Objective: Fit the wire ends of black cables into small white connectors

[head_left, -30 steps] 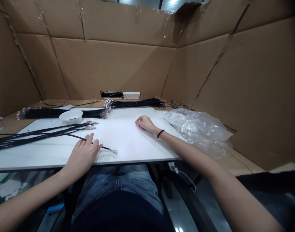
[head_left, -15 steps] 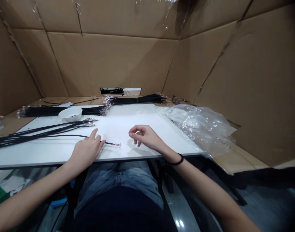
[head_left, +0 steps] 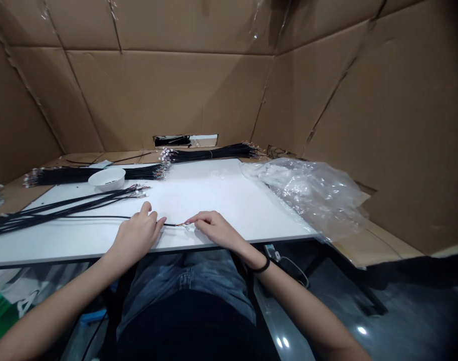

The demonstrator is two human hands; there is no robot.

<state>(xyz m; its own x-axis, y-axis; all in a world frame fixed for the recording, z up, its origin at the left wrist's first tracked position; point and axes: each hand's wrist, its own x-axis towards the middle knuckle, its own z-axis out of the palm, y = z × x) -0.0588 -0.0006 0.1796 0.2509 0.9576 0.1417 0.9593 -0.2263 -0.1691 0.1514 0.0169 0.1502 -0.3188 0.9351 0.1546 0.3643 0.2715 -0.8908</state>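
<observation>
A single black cable (head_left: 170, 225) lies along the front of the white board (head_left: 229, 195). My left hand (head_left: 138, 230) is closed on it a little short of its right end. Thin coloured wires (head_left: 181, 224) fan out from that end, with small pale tips. The thumb and index finger of my right hand (head_left: 214, 228) pinch together at these wires; exactly which wire they hold is too small to tell. Several more black cables (head_left: 82, 202) lie loosely to the left, their wire ends near my left hand.
A white bowl (head_left: 106, 179) with small dark bits sits by a thick cable bundle (head_left: 63, 174). Another tied bundle (head_left: 210, 153) lies at the back. Crumpled clear plastic (head_left: 311, 190) covers the right side. Cardboard walls (head_left: 169, 95) enclose the back and sides.
My right hand has moved left and down, from beside the cable's end to its wires, and its fingers have closed there. My left hand stays in nearly the same place.
</observation>
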